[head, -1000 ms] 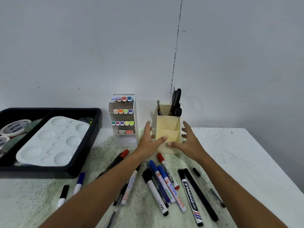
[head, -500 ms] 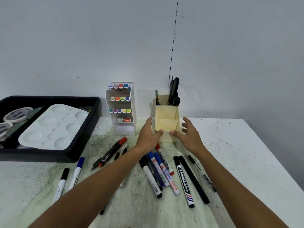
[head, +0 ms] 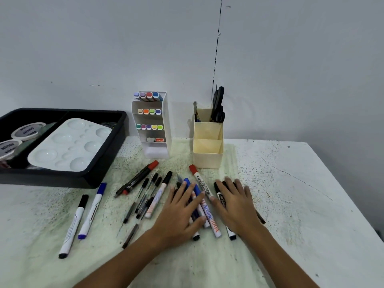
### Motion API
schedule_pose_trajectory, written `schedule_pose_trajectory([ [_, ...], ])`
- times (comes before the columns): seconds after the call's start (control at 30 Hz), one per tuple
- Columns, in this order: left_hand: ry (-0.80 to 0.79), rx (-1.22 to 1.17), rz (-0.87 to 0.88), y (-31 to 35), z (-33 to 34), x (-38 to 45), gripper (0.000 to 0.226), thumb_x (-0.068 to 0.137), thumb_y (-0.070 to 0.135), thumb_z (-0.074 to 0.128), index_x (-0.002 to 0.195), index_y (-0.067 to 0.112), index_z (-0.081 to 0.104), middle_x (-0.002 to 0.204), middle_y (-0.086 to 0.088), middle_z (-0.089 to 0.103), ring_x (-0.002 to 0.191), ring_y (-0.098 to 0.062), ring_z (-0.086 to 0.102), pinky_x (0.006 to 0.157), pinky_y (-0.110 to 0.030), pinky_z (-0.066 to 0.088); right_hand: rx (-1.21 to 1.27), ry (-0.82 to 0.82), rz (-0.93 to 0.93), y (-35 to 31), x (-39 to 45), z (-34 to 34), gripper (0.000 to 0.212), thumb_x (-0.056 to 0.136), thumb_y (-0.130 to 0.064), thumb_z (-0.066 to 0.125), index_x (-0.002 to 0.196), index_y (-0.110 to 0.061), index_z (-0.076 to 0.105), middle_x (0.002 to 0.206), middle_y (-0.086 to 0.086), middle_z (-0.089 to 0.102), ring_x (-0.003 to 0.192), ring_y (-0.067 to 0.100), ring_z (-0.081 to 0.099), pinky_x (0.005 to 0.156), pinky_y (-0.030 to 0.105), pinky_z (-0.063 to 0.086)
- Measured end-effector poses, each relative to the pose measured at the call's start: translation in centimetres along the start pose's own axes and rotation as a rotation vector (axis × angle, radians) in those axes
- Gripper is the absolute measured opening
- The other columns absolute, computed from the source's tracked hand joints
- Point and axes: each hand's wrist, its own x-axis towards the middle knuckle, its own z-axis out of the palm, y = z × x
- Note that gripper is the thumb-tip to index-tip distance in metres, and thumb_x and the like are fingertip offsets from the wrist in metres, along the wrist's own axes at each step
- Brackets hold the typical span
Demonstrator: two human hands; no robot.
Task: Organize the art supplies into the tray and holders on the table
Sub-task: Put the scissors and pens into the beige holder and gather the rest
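A cream pen holder stands upright at the back of the table, with black scissors in its rear compartment. In front of it lies a heap of markers. My left hand lies flat, fingers straight, on the blue-capped markers. My right hand rests flat on the black markers. Between the hands lie a red-capped marker and a white marker with orange print. A white tiered holder keeps several coloured markers.
A black tray at the left holds a white palette and paint tubs. Loose pens, a red-and-black marker and two whiteboard markers lie left of my hands. The table edge runs along the right.
Both hands have let go of the cream holder's sides and moved back toward me, coming down flat on the pile of markers. The holder stands free.
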Motion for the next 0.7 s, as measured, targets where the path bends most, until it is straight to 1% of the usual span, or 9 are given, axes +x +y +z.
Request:
schedule_pose_trajectory([
  [0.1, 0.026, -0.039, 0.008, 0.2, -0.7, -0.6, 0.07, 0.092, 0.069, 0.02, 0.153, 0.033, 0.02, 0.162, 0.006, -0.003, 0.148, -0.012, -0.016, 0.12, -0.044, -0.006, 0.142, 0.066, -0.016, 0.2, 0.3, -0.5, 0.076, 0.087, -0.063, 0.015, 0.145, -0.022, 0.042, 0.155, 0.007, 0.033, 0.145, 0.025, 0.025, 0.118, 0.045, 0.008],
  [0.2, 0.096, -0.06, -0.052, 0.1, -0.8, -1.8, 0.069, 0.091, 0.059, 0.034, 0.153, 0.032, 0.018, 0.162, 0.004, 0.002, 0.149, -0.016, -0.012, 0.121, -0.045, -0.003, 0.165, 0.208, -0.001, 0.7, -0.8, -0.6, 0.052, 0.093, -0.041, 0.039, 0.132, -0.012, 0.058, 0.144, 0.014, 0.048, 0.136, 0.033, 0.041, 0.114, 0.051, 0.022],
  [0.27, 0.134, -0.041, -0.09, 0.2, -0.6, -2.9, 0.066, 0.092, 0.054, 0.035, 0.153, 0.032, 0.018, 0.163, 0.002, 0.003, 0.15, -0.019, -0.01, 0.121, -0.045, -0.003, 0.092, 0.236, 0.015, 0.9, -2.1, -0.1, 0.05, 0.093, -0.038, 0.038, 0.13, -0.012, 0.06, 0.139, 0.016, 0.053, 0.131, 0.038, 0.047, 0.107, 0.056, 0.032],
  [0.37, 0.137, -0.05, -0.097, 0.5, -0.4, -4.3, 0.061, 0.097, 0.059, 0.026, 0.151, 0.031, 0.028, 0.162, 0.003, 0.012, 0.15, -0.015, -0.006, 0.119, -0.042, -0.003, 0.059, 0.143, 0.02, 1.6, -3.6, 0.3, 0.061, 0.098, -0.047, 0.024, 0.132, -0.009, 0.058, 0.137, 0.018, 0.054, 0.128, 0.039, 0.05, 0.106, 0.056, 0.034],
  [0.43, 0.123, -0.037, -0.099, 0.5, -0.5, -4.8, 0.06, 0.097, 0.058, 0.025, 0.15, 0.031, 0.031, 0.161, 0.003, 0.016, 0.15, -0.013, -0.005, 0.119, -0.045, -0.002, 0.071, 0.095, -0.036, 2.1, -3.8, 0.4, 0.067, 0.099, -0.052, 0.016, 0.135, -0.01, 0.055, 0.142, 0.014, 0.05, 0.134, 0.033, 0.045, 0.113, 0.048, 0.026],
  [0.5, 0.113, -0.042, -0.125, 0.6, -0.7, -4.9, 0.061, 0.092, 0.05, 0.03, 0.149, 0.029, 0.034, 0.161, 0.003, 0.017, 0.149, -0.011, -0.007, 0.12, -0.044, -0.007, 0.198, 0.046, -0.065, 2.4, -3.7, -0.1, 0.059, 0.097, -0.047, 0.024, 0.142, -0.015, 0.046, 0.15, 0.007, 0.04, 0.143, 0.024, 0.03, 0.119, 0.035, 0.009],
  [0.53, 0.121, -0.062, -0.145, 0.7, -0.9, -4.9, 0.063, 0.088, 0.046, 0.031, 0.147, 0.027, 0.038, 0.16, 0.002, 0.02, 0.149, -0.009, -0.008, 0.12, -0.044, -0.009, 0.273, 0.043, -0.076, 2.5, -3.7, -0.5, 0.052, 0.099, -0.039, 0.032, 0.143, -0.016, 0.045, 0.151, 0.005, 0.039, 0.144, 0.021, 0.028, 0.12, 0.032, 0.006],
  [0.63, 0.181, -0.124, -0.195, 1.4, -1.8, -4.5, 0.065, 0.084, 0.045, 0.032, 0.144, 0.023, 0.045, 0.156, 0.0, 0.03, 0.146, -0.007, -0.001, 0.12, -0.044, -0.005, 0.362, 0.149, -0.061, 3.2, -3.2, -1.3, 0.035, 0.095, -0.011, 0.054, 0.129, -0.008, 0.06, 0.14, 0.009, 0.052, 0.134, 0.024, 0.042, 0.115, 0.034, 0.028],
  [0.7, 0.196, -0.121, -0.183, 2.2, -2.1, -4.0, 0.065, 0.087, 0.049, 0.035, 0.144, 0.022, 0.045, 0.157, 0.0, 0.028, 0.148, -0.013, 0.002, 0.121, -0.044, 0.002, 0.337, 0.165, -0.04, 3.5, -2.8, -1.5, 0.027, 0.091, -0.009, 0.061, 0.116, -0.005, 0.068, 0.13, 0.009, 0.059, 0.125, 0.025, 0.05, 0.102, 0.024, 0.033],
])
